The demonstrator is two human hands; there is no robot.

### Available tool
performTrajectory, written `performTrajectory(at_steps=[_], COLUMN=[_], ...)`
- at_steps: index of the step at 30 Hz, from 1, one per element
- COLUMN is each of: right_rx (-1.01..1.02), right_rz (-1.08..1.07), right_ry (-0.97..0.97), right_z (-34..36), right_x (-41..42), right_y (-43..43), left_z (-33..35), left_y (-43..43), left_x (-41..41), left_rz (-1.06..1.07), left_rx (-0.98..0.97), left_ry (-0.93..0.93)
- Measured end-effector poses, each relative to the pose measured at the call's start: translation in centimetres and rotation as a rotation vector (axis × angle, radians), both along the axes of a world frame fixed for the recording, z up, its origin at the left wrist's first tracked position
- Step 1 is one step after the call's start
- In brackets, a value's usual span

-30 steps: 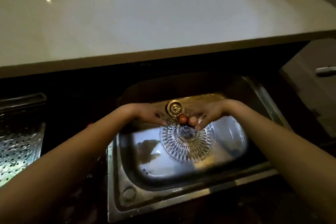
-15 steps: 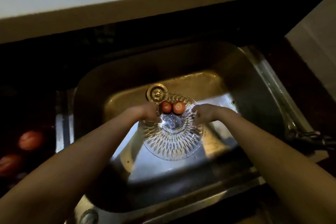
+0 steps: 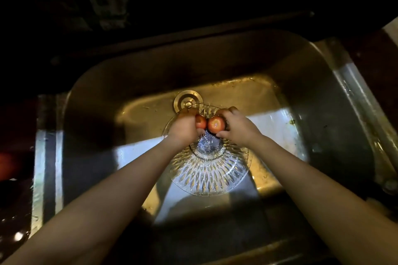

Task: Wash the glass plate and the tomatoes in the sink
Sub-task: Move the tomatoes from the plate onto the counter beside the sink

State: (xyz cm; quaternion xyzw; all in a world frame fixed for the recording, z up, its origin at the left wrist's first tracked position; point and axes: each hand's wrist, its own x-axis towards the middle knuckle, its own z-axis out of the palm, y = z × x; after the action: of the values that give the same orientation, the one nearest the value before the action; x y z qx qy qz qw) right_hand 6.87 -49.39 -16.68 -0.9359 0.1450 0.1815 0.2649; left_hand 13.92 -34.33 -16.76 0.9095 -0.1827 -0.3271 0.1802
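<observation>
A cut-glass plate lies on the floor of the steel sink, just in front of the round drain. Over the plate's far half are two red tomatoes. My left hand grips the left tomato, mostly covering it. My right hand curls its fingers and thumb round the right tomato. The two tomatoes touch each other. Whether they rest on the plate or are lifted off it I cannot tell.
A dark counter lies left of the sink, where a blurred red round thing shows at the frame's edge. A steel ledge runs along the sink's right rim. The wall behind the sink is dark.
Both hands have left the plate's rim and closed on the tomatoes, one each. The camera has tilted down and moved closer to the sink.
</observation>
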Motion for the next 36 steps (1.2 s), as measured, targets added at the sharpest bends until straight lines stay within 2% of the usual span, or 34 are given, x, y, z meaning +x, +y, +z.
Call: performTrajectory(at_steps=[10,23,36], right_rx=[0.1,0.177,0.168], right_rz=[0.04,0.199,0.581], right_ry=[-0.064,-0.179,-0.251], right_z=[1.1,11.8,19.9], right_x=[-0.5,0.2,2.2], right_y=[0.7,6.8,19.8], left_z=[0.7,10.5,19.3], left_y=[1.6,10.4,24.4], left_x=[-0.5,-2.6,-6.8], left_rz=[0.144,0.347,0.528], left_rx=[-0.171,-0.376,-0.313], left_ry=[-0.045,-0.197,-0.375])
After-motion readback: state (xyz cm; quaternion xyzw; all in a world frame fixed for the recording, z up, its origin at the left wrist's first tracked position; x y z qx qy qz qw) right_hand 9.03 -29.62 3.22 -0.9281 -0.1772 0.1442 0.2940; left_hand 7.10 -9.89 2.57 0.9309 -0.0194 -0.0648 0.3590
